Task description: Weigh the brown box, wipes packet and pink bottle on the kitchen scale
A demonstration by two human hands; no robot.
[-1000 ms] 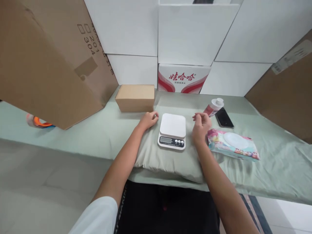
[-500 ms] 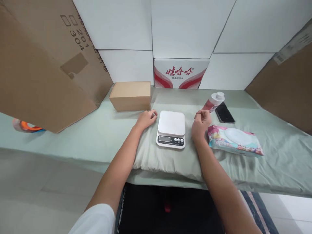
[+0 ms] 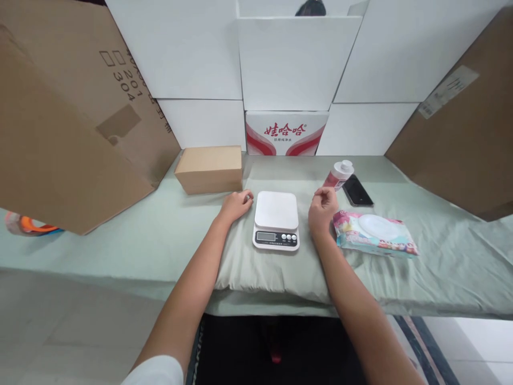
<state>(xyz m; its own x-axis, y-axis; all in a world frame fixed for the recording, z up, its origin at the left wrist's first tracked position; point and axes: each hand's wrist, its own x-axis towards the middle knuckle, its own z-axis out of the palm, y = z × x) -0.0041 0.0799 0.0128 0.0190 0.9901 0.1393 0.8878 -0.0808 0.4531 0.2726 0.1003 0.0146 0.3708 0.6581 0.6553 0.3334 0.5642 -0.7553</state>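
A white kitchen scale (image 3: 276, 211) with a small display and three round buttons lies on the green cloth between my hands, nothing on its plate. To its left, my left hand (image 3: 236, 206) rests on the cloth with loosely curled fingers, holding nothing that I can see. My right hand (image 3: 323, 211) lies to the right of the scale, fingers folded into a loose fist. Just beyond that hand is a white-capped bottle (image 3: 339, 175) with a pink label, partly hidden by the fingers. A colourful pack of wet wipes (image 3: 374, 233) sits beside the right wrist.
Behind the bottle lies a black smartphone (image 3: 358, 191). A small brown cardboard box (image 3: 210, 170) sits behind my left hand. Large cardboard panels (image 3: 80, 117) flank the table, and a white box with red print (image 3: 284, 133) stands at the back. Tape rolls (image 3: 30, 225) lie far left.
The camera view has tilted up slightly, so the table things appear lower and a bit further left. A dark-haired head top now shows above the back boxes. Both hands keep their places.
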